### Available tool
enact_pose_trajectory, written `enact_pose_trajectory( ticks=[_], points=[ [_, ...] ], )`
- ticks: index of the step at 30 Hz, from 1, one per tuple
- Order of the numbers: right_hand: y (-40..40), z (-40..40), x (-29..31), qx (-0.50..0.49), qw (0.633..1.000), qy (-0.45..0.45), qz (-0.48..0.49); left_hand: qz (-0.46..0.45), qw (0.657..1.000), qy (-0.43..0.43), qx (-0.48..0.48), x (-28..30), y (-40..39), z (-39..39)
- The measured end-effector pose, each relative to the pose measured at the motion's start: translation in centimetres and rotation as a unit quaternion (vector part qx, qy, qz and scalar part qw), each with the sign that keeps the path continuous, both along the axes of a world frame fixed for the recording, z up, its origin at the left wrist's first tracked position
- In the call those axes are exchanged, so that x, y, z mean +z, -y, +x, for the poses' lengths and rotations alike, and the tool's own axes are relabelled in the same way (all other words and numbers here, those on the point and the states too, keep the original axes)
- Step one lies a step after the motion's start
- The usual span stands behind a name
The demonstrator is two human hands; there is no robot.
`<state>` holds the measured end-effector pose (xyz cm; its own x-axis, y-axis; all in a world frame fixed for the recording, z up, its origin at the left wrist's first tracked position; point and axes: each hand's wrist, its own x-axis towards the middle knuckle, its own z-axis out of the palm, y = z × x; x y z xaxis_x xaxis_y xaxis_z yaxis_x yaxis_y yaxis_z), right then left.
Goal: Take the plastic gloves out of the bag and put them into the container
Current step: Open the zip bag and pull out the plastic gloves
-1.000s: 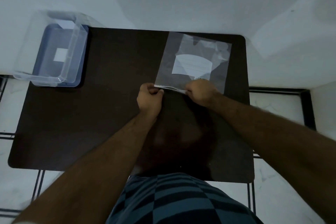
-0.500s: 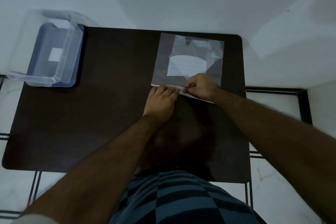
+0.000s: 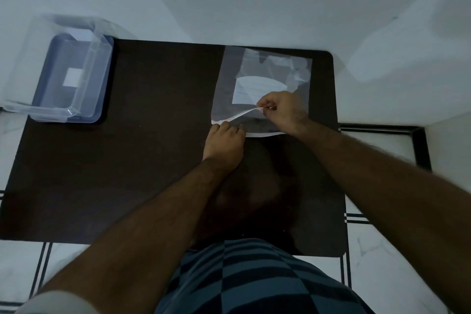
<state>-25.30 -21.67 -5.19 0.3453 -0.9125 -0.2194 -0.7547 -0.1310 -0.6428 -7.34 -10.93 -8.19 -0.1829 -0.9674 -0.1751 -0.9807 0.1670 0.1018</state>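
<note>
Right hand (image 3: 281, 111) had peeled the bag (image 3: 262, 89) mouth's top layer upward.
Left hand (image 3: 225, 139) pressed the lower lip flat; container (image 3: 66, 71) sat well left of the bag.

Dark table (image 3: 153, 160) mostly bare: wide open stretch between container (image 3: 68, 76) at far-left corner and bag (image 3: 262, 84) at far right. Container open on top, nothing over it; its near rim overhangs the table's left edge. Path from bag leftward to container unobstructed. Left hand (image 3: 224, 143) presses bag's near edge, right hand (image 3: 280, 109) pinches the lifted top flap, both crowding the bag mouth. Forearms cross the near centre. Walls close behind the far edge.
</note>
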Motion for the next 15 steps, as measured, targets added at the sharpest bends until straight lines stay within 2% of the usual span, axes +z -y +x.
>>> enact_pose_trajectory(
  ticks=[6, 9, 15],
  points=[
    [0.0, 0.3, 0.7, 0.010, 0.999, 0.008, -0.033, 0.009, 0.998, -0.036, -0.051, 0.4, 2.8, -2.0],
    [-0.1, 0.5, 0.9, -0.002, 0.998, 0.015, -0.055, 0.046, 0.995, -0.083, -0.004, 0.6, 4.3, -3.0],
    [0.2, 0.5, 1.1, -0.054, 0.990, 0.056, -0.119, 0.073, 0.994, -0.082, 0.017, 0.5, 6.3, -3.7]
  ],
)
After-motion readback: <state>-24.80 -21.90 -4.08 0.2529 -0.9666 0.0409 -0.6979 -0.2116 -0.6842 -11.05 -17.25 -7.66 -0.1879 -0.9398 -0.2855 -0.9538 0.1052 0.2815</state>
